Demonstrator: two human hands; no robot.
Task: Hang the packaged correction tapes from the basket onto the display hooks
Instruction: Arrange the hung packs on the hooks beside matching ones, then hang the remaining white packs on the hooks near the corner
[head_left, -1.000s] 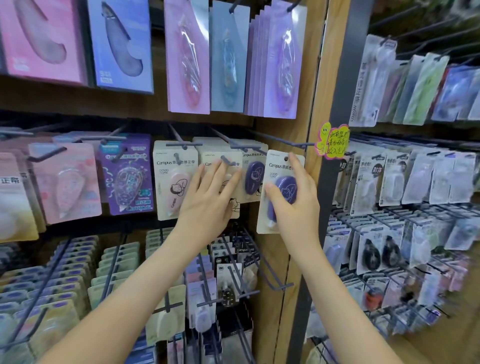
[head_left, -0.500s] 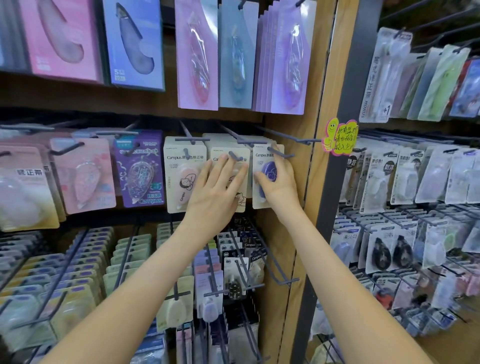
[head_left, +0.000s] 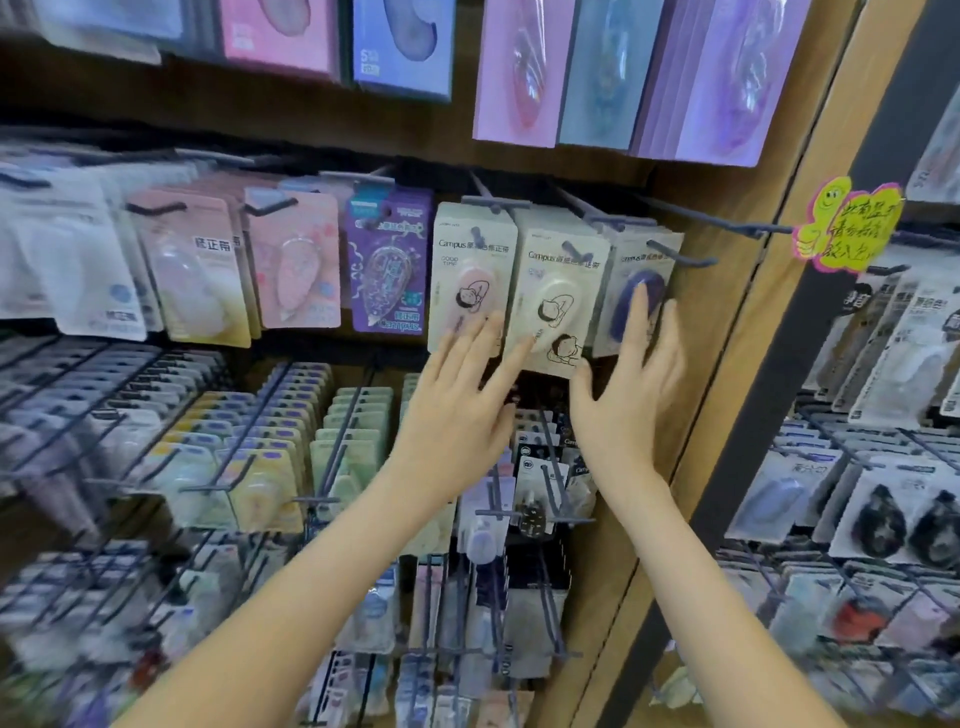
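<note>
Purple-shelled correction tape pack (head_left: 619, 314), on a pale card, already threaded on the display hook (head_left: 680, 255) just above the right hand (head_left: 623, 410). Right hand flat and unclenched, gripping nothing, straight fingertips (head_left: 640, 299) laid on the purple blister. Left hand (head_left: 457, 410) likewise spread and holding nothing, fingertips (head_left: 493, 325) touching the lower edges of the pink pack (head_left: 467, 280) and the cream pack (head_left: 558, 301) directly ahead of it, both hanging beside the purple one. Basket out of view.

Judged as the settling end of one hanging: card on the wire, row being squared.

To do it well:
- Press lightly with flat fingers and slide the purple card back along the wire until flush with the cards behind. Hard to say, given the blur, whether fully seated or only partway along the hook.
- Keep the left fingers as a steady fence on the cream pack, so as not to swing it into the purple neighbour.
- Push at the blister's middle, not a corner, to avoid twisting the card on its hole.
- Mind the hook's tip close to the right fingertips, and the longer bare hook (head_left: 727, 218) above and to the right of that hand, when lifting away.
- Draw both hands straight back, then check for level lower edges across the three packs.
</note>
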